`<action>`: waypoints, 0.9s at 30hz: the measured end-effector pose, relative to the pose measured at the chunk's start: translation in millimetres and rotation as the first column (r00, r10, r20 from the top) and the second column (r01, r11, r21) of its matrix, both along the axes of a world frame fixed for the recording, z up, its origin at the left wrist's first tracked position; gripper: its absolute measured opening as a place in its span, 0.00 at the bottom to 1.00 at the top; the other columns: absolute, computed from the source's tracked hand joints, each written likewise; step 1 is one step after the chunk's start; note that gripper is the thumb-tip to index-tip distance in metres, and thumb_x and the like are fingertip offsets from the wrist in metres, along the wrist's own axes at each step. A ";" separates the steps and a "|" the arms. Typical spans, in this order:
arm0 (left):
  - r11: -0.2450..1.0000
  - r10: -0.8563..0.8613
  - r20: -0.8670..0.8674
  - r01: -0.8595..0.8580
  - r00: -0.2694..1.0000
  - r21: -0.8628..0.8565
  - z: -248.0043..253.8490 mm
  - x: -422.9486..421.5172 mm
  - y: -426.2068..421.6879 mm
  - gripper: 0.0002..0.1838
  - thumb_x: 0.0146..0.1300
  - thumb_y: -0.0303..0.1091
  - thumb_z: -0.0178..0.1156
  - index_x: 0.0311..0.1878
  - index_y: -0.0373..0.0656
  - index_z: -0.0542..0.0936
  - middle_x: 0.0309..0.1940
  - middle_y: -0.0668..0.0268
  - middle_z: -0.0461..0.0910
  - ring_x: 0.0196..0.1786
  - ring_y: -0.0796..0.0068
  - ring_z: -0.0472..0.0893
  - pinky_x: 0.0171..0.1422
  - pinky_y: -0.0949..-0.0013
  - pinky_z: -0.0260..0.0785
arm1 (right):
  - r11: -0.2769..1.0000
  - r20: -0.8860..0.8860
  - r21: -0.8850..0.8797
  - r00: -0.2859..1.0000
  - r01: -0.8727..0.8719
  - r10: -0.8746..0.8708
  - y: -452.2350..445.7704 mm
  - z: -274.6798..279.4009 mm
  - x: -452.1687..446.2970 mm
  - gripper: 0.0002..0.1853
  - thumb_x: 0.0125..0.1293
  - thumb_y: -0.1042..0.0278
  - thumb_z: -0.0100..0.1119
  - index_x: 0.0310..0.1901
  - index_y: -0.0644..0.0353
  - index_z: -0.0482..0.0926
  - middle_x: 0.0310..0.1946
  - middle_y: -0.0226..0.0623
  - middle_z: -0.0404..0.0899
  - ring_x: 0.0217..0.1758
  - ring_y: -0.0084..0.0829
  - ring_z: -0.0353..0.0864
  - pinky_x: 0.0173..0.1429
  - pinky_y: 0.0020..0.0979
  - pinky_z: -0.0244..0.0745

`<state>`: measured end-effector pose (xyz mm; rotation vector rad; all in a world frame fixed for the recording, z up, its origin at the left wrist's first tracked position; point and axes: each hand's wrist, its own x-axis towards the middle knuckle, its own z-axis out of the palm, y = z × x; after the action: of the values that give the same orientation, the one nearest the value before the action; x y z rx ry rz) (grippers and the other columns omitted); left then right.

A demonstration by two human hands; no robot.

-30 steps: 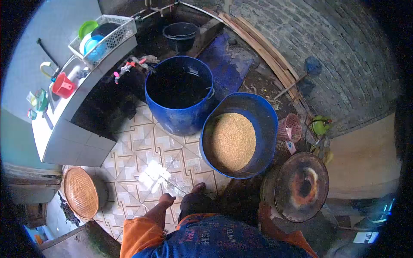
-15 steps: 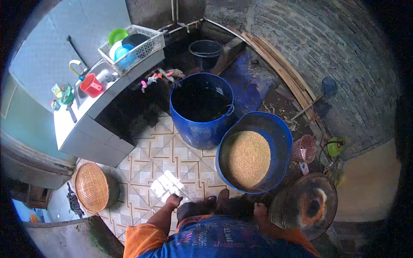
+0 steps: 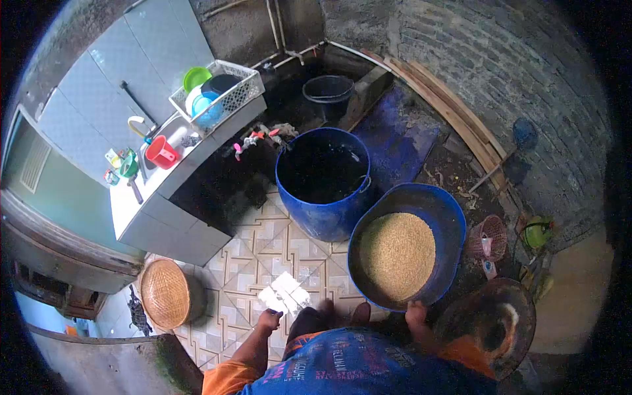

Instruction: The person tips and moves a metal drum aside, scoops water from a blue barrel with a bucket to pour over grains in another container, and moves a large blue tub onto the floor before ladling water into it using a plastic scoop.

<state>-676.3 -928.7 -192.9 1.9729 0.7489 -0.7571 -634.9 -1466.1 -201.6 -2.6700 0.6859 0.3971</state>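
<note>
My left hand (image 3: pixel 270 320) hangs low over the tiled floor, its fingers curled in, and I see nothing in it. On the other side, my right hand (image 3: pixel 416 312) is at the near rim of a blue tub (image 3: pixel 454 220); its fingers are too small and blurred to show whether they grip the rim. Pale yellow grain (image 3: pixel 399 257) lies heaped inside this tub. Just behind and left of it stands a taller blue drum (image 3: pixel 322 217) with dark liquid in it.
A woven basket (image 3: pixel 164 293) stands at left and a large blackened metal pan (image 3: pixel 487 322) at right. Farther back are a counter (image 3: pixel 174 224) with a sink, a red dipper (image 3: pixel 161 153), a dish crate (image 3: pixel 243 92), a black bucket (image 3: pixel 327 99) and a pink basket (image 3: pixel 488 237).
The view has shifted, so the surroundings sit farther right and lower. My right hand has come up to the tub's near rim from just short of it. My left hand stays curled.
</note>
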 end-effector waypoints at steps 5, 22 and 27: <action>0.965 0.250 -0.072 -0.254 0.966 -0.059 7.1 21.3 38.6 0.20 0.56 0.43 0.62 0.38 0.31 0.76 0.21 0.58 0.77 0.20 0.73 0.76 0.21 0.69 0.68 | 0.984 0.269 -0.072 0.953 0.164 -0.139 34.6 23.8 44.4 0.20 0.60 0.56 0.52 0.44 0.65 0.76 0.40 0.53 0.76 0.47 0.52 0.72 0.55 0.44 0.66; 0.898 0.392 -0.060 -0.396 0.918 -0.194 -4.0 103.2 237.0 0.17 0.55 0.40 0.62 0.40 0.36 0.74 0.19 0.65 0.72 0.19 0.75 0.72 0.18 0.72 0.63 | 0.989 0.590 -0.019 0.797 -0.150 0.132 335.3 110.7 236.3 0.20 0.55 0.62 0.60 0.47 0.63 0.73 0.44 0.51 0.72 0.51 0.50 0.67 0.57 0.44 0.62; 0.874 0.412 0.028 -0.386 0.911 -0.295 16.1 157.5 243.4 0.14 0.57 0.40 0.61 0.35 0.41 0.72 0.22 0.65 0.74 0.20 0.76 0.72 0.20 0.74 0.64 | 0.982 0.599 0.138 0.800 -0.132 0.023 378.3 128.4 305.5 0.20 0.57 0.59 0.59 0.49 0.61 0.73 0.46 0.49 0.72 0.53 0.49 0.68 0.59 0.41 0.62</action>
<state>-518.9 -685.3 -176.8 1.5139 0.9029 -0.4886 -329.5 -1087.7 -73.2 -2.4446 0.3218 -0.3539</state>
